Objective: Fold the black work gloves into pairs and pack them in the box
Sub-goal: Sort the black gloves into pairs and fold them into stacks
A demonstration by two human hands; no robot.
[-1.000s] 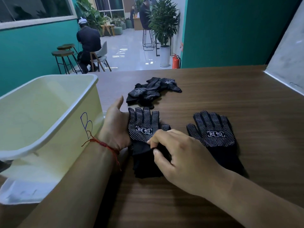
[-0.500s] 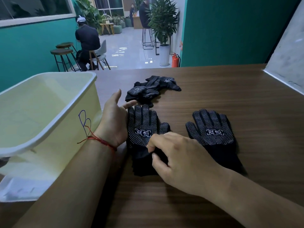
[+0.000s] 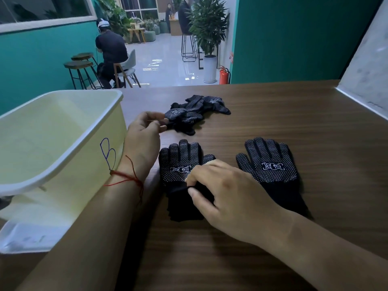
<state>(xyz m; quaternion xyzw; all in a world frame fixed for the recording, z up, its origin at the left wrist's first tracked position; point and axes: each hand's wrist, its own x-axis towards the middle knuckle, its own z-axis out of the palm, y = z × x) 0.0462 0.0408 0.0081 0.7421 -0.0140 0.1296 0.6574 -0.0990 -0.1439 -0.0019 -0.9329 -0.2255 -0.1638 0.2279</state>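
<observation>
In the head view, a wooden table [image 3: 273, 114] is seen with a cream plastic box [image 3: 63, 143] standing at its left edge, marked with a blue scribble on the near side wall. Two dotted black work gloves are laid flat, palm side up, fingers pointing far: the left glove [image 3: 180, 164] near the centre and the right glove [image 3: 270, 164] well apart from it. A loose pile of gloves [image 3: 195, 114] is lying farther back. The right hand [image 3: 226, 190] is placed on the left glove, its cuff pinched between thumb and forefinger. The left hand [image 3: 144, 139] is raised beside the box, fingers curled, its fingertips touching or pinching the near edge of the pile; which cannot be told. A red string [image 3: 126, 177] is worn on the left wrist.
</observation>
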